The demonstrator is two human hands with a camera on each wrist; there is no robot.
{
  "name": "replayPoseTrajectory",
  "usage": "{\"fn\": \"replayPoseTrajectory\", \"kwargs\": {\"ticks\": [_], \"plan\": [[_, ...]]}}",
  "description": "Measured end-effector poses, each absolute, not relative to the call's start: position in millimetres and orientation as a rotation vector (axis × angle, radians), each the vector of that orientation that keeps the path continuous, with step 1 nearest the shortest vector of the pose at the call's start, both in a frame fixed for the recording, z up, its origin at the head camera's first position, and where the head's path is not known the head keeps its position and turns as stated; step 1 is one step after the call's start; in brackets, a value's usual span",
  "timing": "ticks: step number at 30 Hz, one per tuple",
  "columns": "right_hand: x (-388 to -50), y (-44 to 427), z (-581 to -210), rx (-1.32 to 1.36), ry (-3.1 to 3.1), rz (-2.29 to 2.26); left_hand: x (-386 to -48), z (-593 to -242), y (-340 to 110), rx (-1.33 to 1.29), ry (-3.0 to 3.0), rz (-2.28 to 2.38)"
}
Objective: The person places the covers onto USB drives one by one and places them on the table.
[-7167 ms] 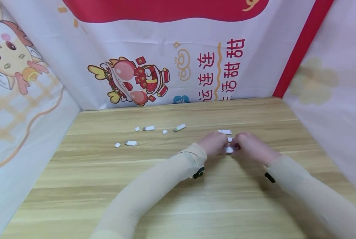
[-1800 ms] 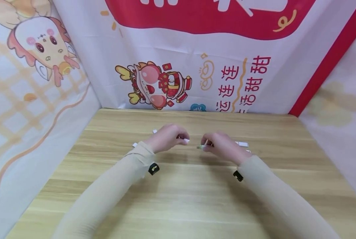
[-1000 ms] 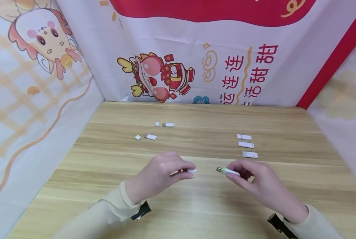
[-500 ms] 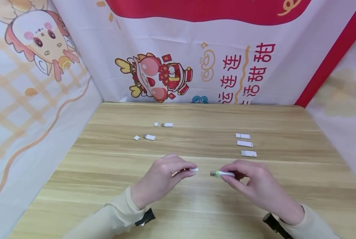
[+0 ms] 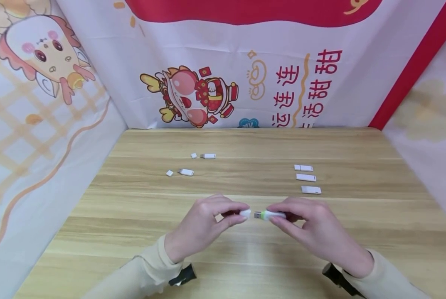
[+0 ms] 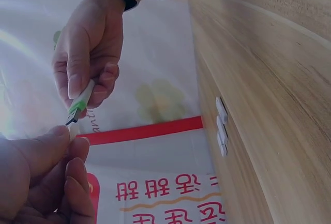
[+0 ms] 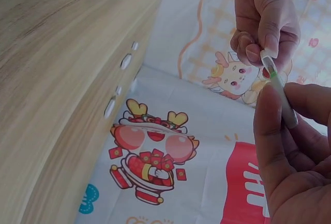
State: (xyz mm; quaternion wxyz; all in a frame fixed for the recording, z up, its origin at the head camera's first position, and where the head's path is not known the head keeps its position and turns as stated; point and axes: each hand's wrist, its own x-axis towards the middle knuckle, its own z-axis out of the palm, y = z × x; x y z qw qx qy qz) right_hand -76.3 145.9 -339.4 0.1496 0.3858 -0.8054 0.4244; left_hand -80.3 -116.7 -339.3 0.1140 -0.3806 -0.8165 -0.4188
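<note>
In the head view my left hand [image 5: 204, 224] pinches a small white cap [image 5: 245, 214] between thumb and fingers. Facing it, my right hand [image 5: 312, 228] pinches a white USB stick [image 5: 277, 215] with a green band and a bare metal plug pointing left. A narrow gap separates cap and plug there. In the left wrist view the stick [image 6: 81, 99] slants down toward the cap, which the left fingers partly hide. The right wrist view shows the cap [image 7: 267, 58] close to the plug end of the stick [image 7: 282, 97].
Two uncapped white USB sticks [image 5: 208, 156] [image 5: 186, 172] lie at the back left of the wooden table [image 5: 133, 232], each beside a loose cap [image 5: 193, 155] [image 5: 169, 173]. Three white sticks [image 5: 303, 168] [image 5: 306, 177] [image 5: 311, 190] lie in a column at the right. Printed cloth stands behind.
Both hands have come down and nearer the body from over the table's back part. Over the last second the stick has moved left and turned level, narrowing its gap to the cap.
</note>
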Motion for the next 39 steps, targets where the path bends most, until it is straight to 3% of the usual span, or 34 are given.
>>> {"fn": "replayPoseTrajectory", "kwargs": {"ticks": [39], "plan": [[-84.0, 129.3, -338.4, 1.313, -2.124, 1.159, -79.9, -333.2, -110.4, -1.177, -2.344, -1.222]]}}
